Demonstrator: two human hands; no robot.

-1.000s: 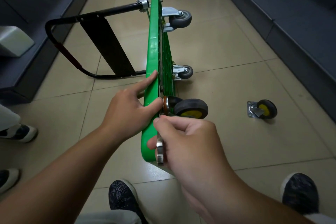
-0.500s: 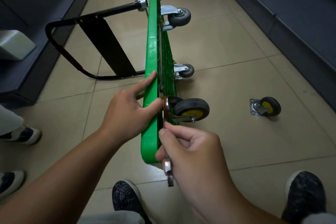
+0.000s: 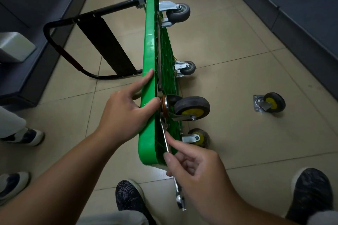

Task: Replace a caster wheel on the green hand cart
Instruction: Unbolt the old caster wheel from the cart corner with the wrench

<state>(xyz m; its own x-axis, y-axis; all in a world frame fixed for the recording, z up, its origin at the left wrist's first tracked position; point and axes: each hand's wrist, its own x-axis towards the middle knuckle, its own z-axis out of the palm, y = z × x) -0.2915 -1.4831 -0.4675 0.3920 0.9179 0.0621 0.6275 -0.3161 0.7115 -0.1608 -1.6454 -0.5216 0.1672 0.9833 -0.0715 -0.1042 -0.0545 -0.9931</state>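
Seemingly mid-repair, a person works on a green cart (image 3: 148, 82) tipped onto its long edge on the tiled floor (image 3: 228, 56). The left hand (image 3: 124, 113) grips the upper rim, index finger laid straight along it and thumb pressed beside the mounting plate of a yellow-hubbed caster (image 3: 192, 108). The right hand (image 3: 198, 169) pinches a wrench (image 3: 165, 138) between thumb and forefinger, other fingers loosely curled. The wrench runs lengthwise along the cart's underside. Its far head sits at the near edge of the caster's plate, apparently on a bolt too small to make out. Its handle points back toward the person, so the right hand is placed to swing it. A second caster (image 3: 269, 103) lies loose on the floor, well apart to the right.
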